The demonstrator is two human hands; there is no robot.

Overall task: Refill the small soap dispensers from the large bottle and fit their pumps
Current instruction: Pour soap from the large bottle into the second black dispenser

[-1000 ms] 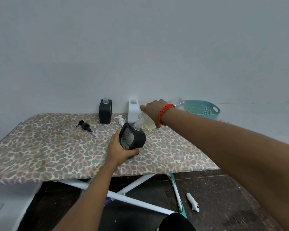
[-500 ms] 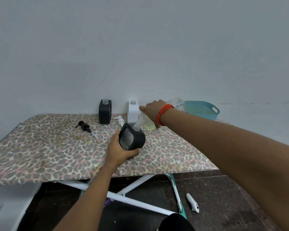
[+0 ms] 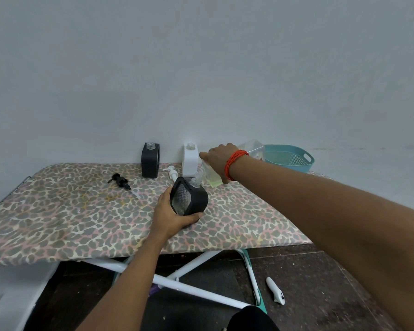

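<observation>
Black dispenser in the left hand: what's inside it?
Through its window the black dispenser shows pale textured glass, no yellow-green soap evident. The large bottle meets its mouth neck-first. Casing and left hand hide its bottom.

The left hand (image 3: 171,217) holds a black soap dispenser (image 3: 191,199), tipped on the spotty ironing board (image 3: 69,218). The right hand (image 3: 219,157) tips the big clear bottle (image 3: 212,174) of yellow-green soap, its neck at that dispenser's open mouth. Behind that dispenser stand a second black dispenser (image 3: 150,161) and a white dispenser (image 3: 190,158), both with no tops. A black pump (image 3: 120,180) lies to its left. A white pump (image 3: 172,173) lies just behind it.
</observation>
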